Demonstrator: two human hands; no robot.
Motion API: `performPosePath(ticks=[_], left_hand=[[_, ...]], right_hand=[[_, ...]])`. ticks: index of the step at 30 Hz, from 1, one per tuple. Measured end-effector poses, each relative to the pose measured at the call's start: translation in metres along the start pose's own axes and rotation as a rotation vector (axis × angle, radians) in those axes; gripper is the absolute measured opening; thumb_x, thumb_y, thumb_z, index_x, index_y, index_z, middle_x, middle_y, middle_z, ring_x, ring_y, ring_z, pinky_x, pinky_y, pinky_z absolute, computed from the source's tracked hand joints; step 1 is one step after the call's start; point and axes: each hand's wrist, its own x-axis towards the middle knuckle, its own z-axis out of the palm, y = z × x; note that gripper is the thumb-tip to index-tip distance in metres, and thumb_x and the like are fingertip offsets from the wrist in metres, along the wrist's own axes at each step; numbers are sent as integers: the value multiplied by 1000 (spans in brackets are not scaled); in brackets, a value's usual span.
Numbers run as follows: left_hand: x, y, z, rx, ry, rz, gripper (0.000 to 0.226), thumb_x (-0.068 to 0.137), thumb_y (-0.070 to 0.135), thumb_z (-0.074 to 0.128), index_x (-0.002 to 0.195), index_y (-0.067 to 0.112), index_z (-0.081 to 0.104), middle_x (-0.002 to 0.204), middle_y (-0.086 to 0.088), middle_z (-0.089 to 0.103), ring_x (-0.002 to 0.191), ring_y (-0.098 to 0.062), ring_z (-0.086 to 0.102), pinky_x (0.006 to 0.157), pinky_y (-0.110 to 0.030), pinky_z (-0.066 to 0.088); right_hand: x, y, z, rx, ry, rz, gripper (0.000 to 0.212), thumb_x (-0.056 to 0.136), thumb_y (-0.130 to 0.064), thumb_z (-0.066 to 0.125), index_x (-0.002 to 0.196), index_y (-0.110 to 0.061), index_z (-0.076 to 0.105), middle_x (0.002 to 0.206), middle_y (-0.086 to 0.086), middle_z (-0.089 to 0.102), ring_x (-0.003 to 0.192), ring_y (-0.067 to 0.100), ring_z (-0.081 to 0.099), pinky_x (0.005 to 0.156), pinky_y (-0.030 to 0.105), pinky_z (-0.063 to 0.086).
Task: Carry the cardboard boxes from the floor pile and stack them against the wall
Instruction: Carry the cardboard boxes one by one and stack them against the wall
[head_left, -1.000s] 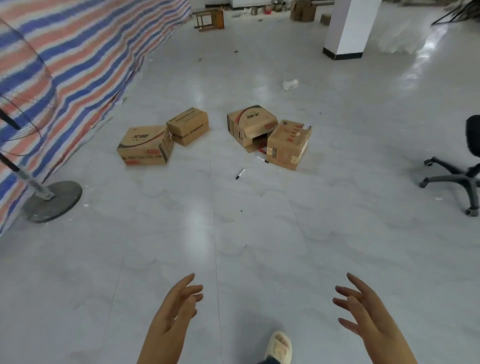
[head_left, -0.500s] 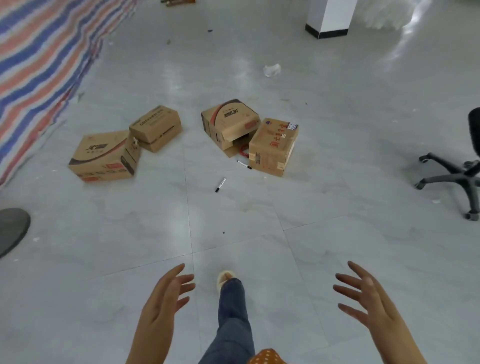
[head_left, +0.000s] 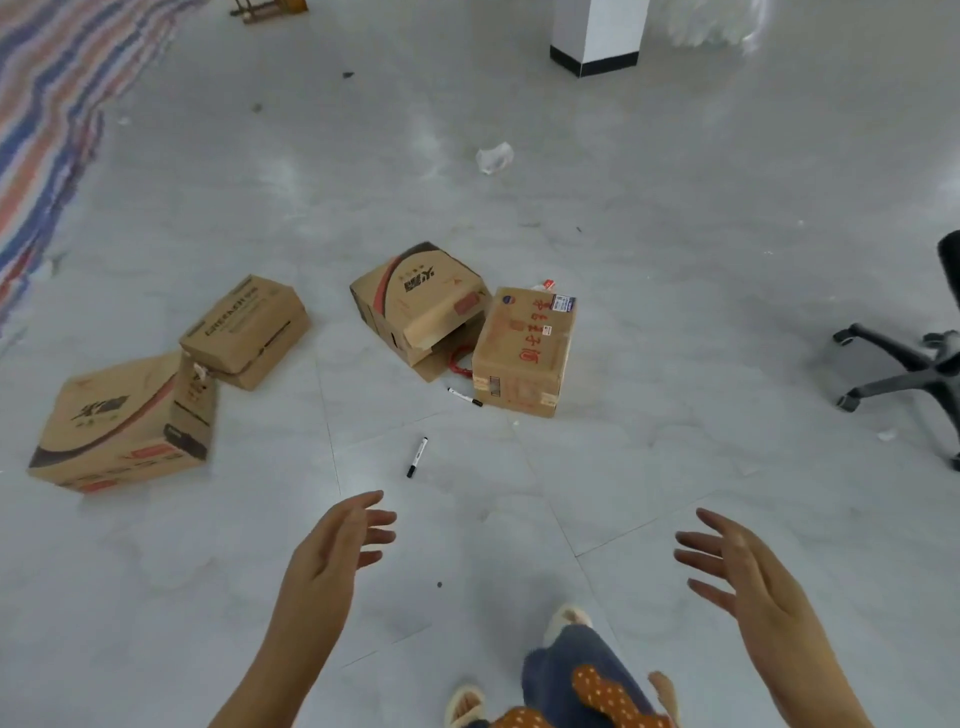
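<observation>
**Operator:** Hazards first. Where do the hands stand?

**Inspector:** Left hand (head_left: 340, 545) and right hand (head_left: 737, 566) are both spread and empty, fingers loose, grasping nothing. Four boxes lie on the floor (head_left: 675, 312) ahead of them, none touched yet.

**Operator:** What could go wrong?

**Inspector:** One pen (head_left: 417, 457) lies just ahead of the left hand, directly in the walking line; a foot on it would likely roll. A second pen (head_left: 465, 397) lies further ahead, touching or just beside the red-lettered box (head_left: 524, 353). The flapped box (head_left: 415, 304), ahead between both hands, has a loose flap and a red cord at its base; lifted by the flap, it may open or snag.

**Operator:** Legible markings?

**Inspector:** The small box (head_left: 244, 332), ahead-left, appears to read "GREENASH"; uncertain. The red-lettered box carries red characters and a blue-and-white sticker, too small to read. The big box (head_left: 124, 426), far left of the left hand, bears a blurred dark logo.
</observation>
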Motion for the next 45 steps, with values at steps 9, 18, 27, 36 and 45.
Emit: performPosePath(ticks=[9,18,27,36,45], left_hand=[[207,16,89,48,75,-120,27,101,19,39,104,29,64,96,0,70,90,-15,68,77,-30,51],[433,27,178,44,72,-356,25,102,20,38,119,17,56,105,-5,65,94,-18,64,75,-27,51],[645,-155,290,262,-114,-617,32,99,27,42,126,11,50,115,-8,57,105,-21,57,92,-38,49],[773,-357,357,298,-5,-673,59,93,52,42,137,12,43,145,-8,44,128,-21,46,108,-41,38],[763,-350,357,-56,-84,-662,47,90,53,52,130,28,53,128,10,60,118,-12,56,88,-48,50]], right_hand=[[257,-40,23,-111,-67,98,39,101,-27,31,131,-10,49,121,12,59,112,32,57,101,46,44],[503,-64,62,-262,-185,222,32,103,-28,35,126,-18,53,110,1,63,104,20,62,93,41,49],[681,114,163,-264,-179,501,22,99,-32,41,115,-20,53,112,3,60,103,20,59,93,43,50],[773,315,238,-221,-89,676,65,95,-51,38,151,-24,18,154,1,27,136,23,35,111,51,33],[774,288,241,106,-26,604,48,96,-51,42,143,-46,32,124,-28,50,113,5,49,86,50,49]])
